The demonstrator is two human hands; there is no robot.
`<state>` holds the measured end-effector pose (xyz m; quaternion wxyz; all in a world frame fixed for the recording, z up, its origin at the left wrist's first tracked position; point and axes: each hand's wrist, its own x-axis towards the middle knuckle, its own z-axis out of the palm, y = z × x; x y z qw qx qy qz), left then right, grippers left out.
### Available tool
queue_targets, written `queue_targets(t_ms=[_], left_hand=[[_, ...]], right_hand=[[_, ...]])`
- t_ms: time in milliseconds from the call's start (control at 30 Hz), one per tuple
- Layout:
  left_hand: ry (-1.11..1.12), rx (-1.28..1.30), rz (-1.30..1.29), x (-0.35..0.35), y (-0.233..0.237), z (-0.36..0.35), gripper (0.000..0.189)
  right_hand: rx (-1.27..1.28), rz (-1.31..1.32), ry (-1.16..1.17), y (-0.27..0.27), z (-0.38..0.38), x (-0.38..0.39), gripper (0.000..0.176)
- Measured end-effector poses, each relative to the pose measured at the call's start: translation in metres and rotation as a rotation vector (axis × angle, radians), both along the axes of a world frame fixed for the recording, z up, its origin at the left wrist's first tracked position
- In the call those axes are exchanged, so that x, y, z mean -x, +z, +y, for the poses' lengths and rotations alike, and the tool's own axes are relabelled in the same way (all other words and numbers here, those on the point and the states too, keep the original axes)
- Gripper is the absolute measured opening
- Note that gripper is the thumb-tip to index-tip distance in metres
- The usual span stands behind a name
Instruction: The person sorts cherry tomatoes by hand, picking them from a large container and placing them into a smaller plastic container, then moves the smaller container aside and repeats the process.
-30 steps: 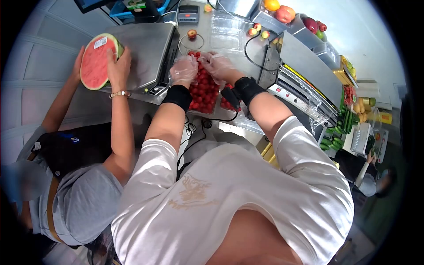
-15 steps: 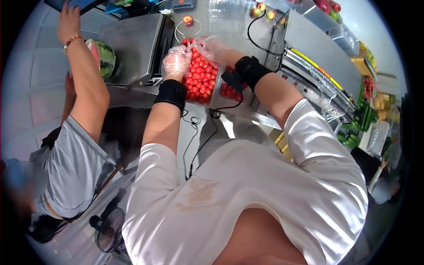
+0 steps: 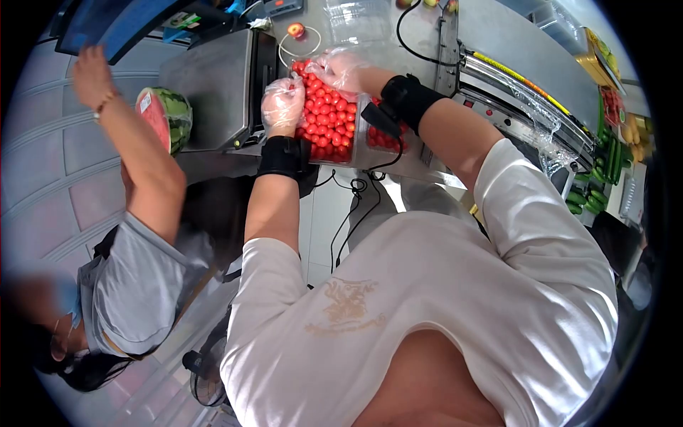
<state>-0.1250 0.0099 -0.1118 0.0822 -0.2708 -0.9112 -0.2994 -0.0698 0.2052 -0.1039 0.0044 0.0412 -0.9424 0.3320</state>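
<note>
Head cam has your tomatoes (image 3: 329, 121) right in front of you, loose in a clear box (image 3: 331, 162) at the near side of the table (image 3: 388, 55). The thing to watch is how that box sits: its long axis runs away from your body, the far end leaning a bit to your left, and both hands are up around the far half while the end nearest you has no hand on it. Your left hand (image 3: 282, 105) is beside the left long edge and is the one closer to your body. Your right hand (image 3: 340, 69) reaches further, over the far right part, so it's the nearer one to the far end.

As for the grip, the left has its fingers bunched, more fist than open palm, right up against the tomatoes. The right is curled too, fingers pointing left and in over the fruit. Honestly can't tell if either one has a tomato or the rim pinched, the clear gloves and the angle hide the fingertips.

Just right of your box there's a second box (image 3: 384, 138) with more tomatoes, partly under your right wrist strap (image 3: 409, 101). The scale (image 3: 210, 89) is off to your left.
</note>
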Motion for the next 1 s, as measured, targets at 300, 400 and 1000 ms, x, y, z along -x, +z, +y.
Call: queue_targets(t_ms=[300, 400, 1000], left_hand=[[-0.098, 0.212, 0.134, 0.000, 0.001, 0.003, 0.035], [-0.079, 0.198, 0.117, 0.000, 0.001, 0.004, 0.032], [0.041, 0.234, -0.031, -0.015, 0.033, 0.019, 0.033]], right_hand=[[0.020, 0.037, -0.039, -0.004, -0.005, 0.003, 0.044], [0.045, 0.045, -0.052, 0.000, -0.003, 0.003, 0.042], [0.008, 0.020, -0.056, -0.011, -0.001, 0.005, 0.045]])
